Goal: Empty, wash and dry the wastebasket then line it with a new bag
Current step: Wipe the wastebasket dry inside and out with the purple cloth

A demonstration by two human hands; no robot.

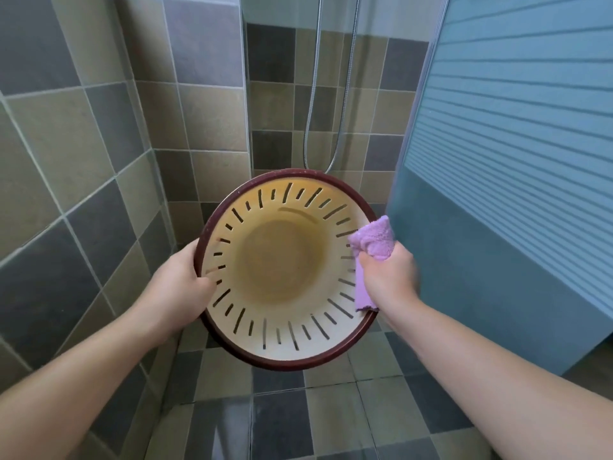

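A round cream wastebasket point(282, 340) with slotted walls and a dark red rim is held up in the air, its opening facing me so I look straight into it. My left hand point(180, 287) grips the rim on the left side, thumb inside. My right hand point(389, 277) clutches a lilac cloth point(371, 242) against the right rim; part of the cloth hangs down inside the wall. The basket's inside holds nothing.
I stand in a tiled shower corner. A metal shower hose point(345, 94) hangs on the back wall behind the basket. A frosted blue glass partition point(514, 161) rises close on the right. The wet tiled floor point(282, 419) lies below.
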